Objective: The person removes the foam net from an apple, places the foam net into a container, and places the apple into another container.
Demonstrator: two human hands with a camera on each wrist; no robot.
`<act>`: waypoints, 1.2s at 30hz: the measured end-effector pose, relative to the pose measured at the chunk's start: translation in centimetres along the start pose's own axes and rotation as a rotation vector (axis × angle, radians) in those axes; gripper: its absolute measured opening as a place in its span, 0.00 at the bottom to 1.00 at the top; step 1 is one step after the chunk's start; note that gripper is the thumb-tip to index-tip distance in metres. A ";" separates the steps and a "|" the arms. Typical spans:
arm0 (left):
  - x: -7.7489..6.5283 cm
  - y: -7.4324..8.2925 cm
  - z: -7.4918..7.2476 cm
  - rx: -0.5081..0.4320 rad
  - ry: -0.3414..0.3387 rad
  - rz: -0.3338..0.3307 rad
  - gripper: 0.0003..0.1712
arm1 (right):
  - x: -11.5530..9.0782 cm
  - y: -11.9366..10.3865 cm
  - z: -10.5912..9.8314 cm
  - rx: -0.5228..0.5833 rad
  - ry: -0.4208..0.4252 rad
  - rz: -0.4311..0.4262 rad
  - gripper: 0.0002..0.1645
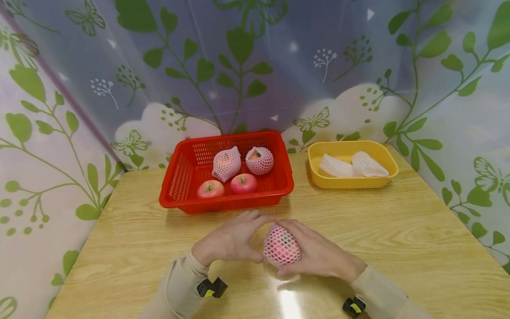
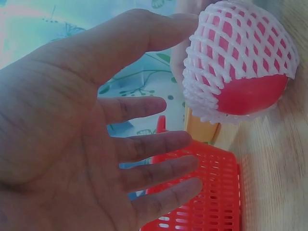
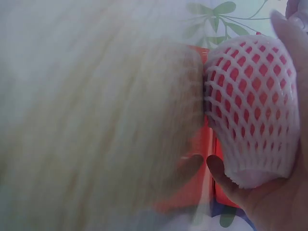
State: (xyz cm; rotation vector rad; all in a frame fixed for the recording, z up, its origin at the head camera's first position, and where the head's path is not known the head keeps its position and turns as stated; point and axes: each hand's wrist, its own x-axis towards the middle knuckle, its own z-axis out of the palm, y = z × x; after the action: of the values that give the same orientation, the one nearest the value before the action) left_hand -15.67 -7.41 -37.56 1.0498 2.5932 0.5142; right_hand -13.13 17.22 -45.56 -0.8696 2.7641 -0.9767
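Note:
An apple in a white foam net [image 1: 282, 246] is gripped by my right hand [image 1: 316, 252] above the wooden table, in front of the red basket. My left hand [image 1: 235, 239] is just left of it, fingers extended and spread. In the left wrist view, the left thumb tip is at the edge of the foam net [image 2: 207, 62]; whether it touches I cannot tell. A bare red patch of the apple [image 2: 252, 95] shows below the net there. In the right wrist view, the netted apple [image 3: 255, 106] sits against my right palm, with a blur covering the left side.
Behind the hands stands a red basket [image 1: 231, 203] with two bare apples [image 1: 244, 183] and two netted apples [image 1: 226, 164]. To its right, a yellow bin [image 1: 346, 182] holds foam nets [image 1: 368, 166]. A patterned curtain [image 1: 299, 66] hangs behind the wooden table [image 1: 402, 235].

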 end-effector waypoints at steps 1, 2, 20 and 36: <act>0.0 0.0 0.0 0.001 -0.001 -0.004 0.50 | 0.0 0.0 0.0 0.008 -0.003 0.004 0.64; 0.0 0.0 0.1 0.005 -0.001 -0.007 0.50 | 0.0 0.0 0.0 0.016 -0.007 0.004 0.65; 0.4 -0.1 0.7 -0.050 -0.027 -0.010 0.48 | -0.6 0.8 -1.0 0.082 -0.120 -0.031 0.65; 0.9 -0.2 1.2 -0.072 -0.038 -0.039 0.48 | -1.0 2.0 -1.0 0.070 -0.108 -0.139 0.55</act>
State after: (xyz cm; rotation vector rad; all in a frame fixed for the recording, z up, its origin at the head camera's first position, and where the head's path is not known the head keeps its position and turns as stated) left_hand -15.93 -6.71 -38.85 0.9739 2.5365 0.5682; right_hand -13.48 19.58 -46.03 -1.0814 2.5934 -1.0080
